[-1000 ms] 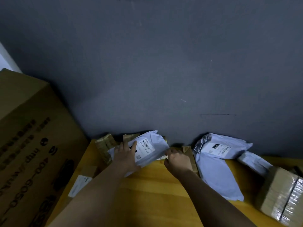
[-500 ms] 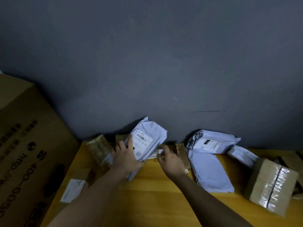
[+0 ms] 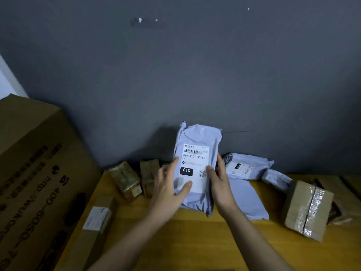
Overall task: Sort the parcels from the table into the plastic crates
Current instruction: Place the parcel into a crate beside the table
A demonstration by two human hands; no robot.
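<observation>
Since a second ago the pale grey plastic mailer bag [image 3: 197, 165] has come up off the pile and been turned upright, label facing the camera, and the right hand has moved off the small stuff and onto its edge.

Biggest to smallest: the big brown printed cardboard box [image 3: 39, 182] fills the left side. The yellow wooden tabletop [image 3: 175, 241] carries everything else. On the right there's a tape-wrapped brown cardboard parcel [image 3: 307, 210], then a second flat grey mailer bag [image 3: 247, 182] lying just behind the held one, a long narrow cardboard box with a white label [image 3: 93, 229] at the left edge, and two small taped brown parcels [image 3: 125, 179] back by the wall.

The held mailer sits between both hands, lifted above the tabletop. The left hand [image 3: 168, 189] grips its left side with the thumb over the label, and the right hand [image 3: 219, 183] pinches the right edge. The label reads 010.

What could go wrong, I reckon: that plastic is slick and floppy, so it could slide out of a loose edge grip when carried over. Also no plastic crates are in view, so picking the wrong crate for 010 is a real risk.
</observation>
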